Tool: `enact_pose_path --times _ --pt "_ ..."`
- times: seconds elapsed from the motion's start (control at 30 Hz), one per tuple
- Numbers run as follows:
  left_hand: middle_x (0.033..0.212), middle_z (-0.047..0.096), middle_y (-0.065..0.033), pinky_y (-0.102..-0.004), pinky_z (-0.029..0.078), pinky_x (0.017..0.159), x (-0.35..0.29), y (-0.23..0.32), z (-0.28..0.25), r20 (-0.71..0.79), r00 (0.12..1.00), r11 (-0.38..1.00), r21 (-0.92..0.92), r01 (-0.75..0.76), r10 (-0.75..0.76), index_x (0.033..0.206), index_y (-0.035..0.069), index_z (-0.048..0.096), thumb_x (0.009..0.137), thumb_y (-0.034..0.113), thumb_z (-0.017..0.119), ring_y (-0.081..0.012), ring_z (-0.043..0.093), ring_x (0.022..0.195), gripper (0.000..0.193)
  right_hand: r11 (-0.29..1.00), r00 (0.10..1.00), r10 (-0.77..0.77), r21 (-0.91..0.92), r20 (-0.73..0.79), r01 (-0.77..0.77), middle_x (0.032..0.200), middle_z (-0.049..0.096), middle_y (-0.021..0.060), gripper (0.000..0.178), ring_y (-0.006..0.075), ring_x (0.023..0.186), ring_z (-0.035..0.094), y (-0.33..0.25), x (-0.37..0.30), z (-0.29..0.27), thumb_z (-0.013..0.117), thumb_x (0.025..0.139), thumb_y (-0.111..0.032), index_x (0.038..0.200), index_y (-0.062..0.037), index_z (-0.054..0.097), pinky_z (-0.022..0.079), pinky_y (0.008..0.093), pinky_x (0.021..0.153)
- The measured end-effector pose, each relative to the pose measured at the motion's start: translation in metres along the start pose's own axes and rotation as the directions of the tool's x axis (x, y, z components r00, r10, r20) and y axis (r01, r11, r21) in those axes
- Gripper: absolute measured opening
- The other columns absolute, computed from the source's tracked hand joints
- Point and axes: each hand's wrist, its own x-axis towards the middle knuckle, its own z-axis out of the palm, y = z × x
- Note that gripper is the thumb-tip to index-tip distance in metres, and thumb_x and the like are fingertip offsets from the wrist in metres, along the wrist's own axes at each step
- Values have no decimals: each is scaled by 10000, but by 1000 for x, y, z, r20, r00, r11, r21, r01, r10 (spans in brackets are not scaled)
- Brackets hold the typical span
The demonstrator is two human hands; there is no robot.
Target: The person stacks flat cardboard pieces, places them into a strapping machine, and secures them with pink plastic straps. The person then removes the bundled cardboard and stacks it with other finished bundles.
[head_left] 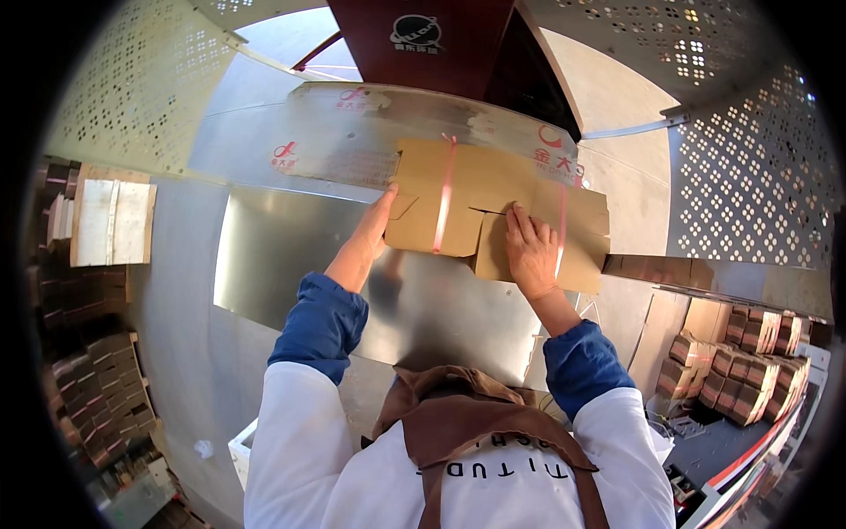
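A bundle of flat brown cardboard point(502, 172) with cut slots and flaps lies across the metal work surface in front of me. Two pink straps cross it, a left strap point(444, 198) and a right strap point(562, 220). My left hand point(377, 225) grips the bundle's left edge; some of its fingers are hidden at that side. On top of the cardboard rests my right hand point(531, 254), palm down, its fingers stretched out near a slot and just left of the right strap. Blue sleeve covers reach up both forearms.
Beyond the bundle stands a dark red machine housing point(423, 48). Perforated metal panels point(749, 176) rise at both sides. A bare metal sheet point(291, 256) covers the near surface. Strapped cardboard stacks point(740, 375) sit at right, with more stacks point(101, 388) at left.
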Motion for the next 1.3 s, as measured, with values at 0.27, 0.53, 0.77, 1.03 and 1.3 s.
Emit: enact_pose_path --times 0.27,0.53,0.77,1.03,1.3 --pt "1275 538 -128 -334 444 949 4 1 5 -87 996 1000 -1 -22 22 1298 -18 460 959 416 479 -207 520 1180 551 993 1000 24 113 11 -25 1283 533 19 420 235 989 508 -2 3 7 604 781 -104 1199 -65 577 432 351 864" --pt "1158 599 -89 -346 481 868 22 -12 -1 -95 995 997 -76 -32 24 1202 9 538 909 413 593 -189 588 1040 502 992 999 7 127 42 -12 1306 489 44 443 233 1009 494 3 0 13 613 790 -117 1220 -35 549 422 365 846" --pt "1106 615 -75 -340 460 858 36 -27 -8 -171 983 996 -32 -80 73 1159 36 566 875 452 632 -170 574 1039 507 995 999 -15 100 43 11 1283 497 57 442 248 1029 485 5 1 17 612 796 -129 1222 -30 550 417 373 865" --pt "1085 616 -69 -337 462 850 33 -23 -7 -194 977 996 -6 -87 84 1145 46 571 874 440 635 -170 577 1009 483 990 998 -19 141 60 10 1265 501 80 445 273 1062 475 3 5 16 607 801 -125 1229 -22 544 413 379 901" --pt "1040 623 -75 -326 500 800 37 -26 -7 -175 982 996 -47 -81 72 1137 32 566 883 401 634 -175 610 935 454 993 998 -30 120 60 22 1272 495 71 455 260 1047 480 7 2 21 620 793 -142 1226 -24 544 421 372 866"
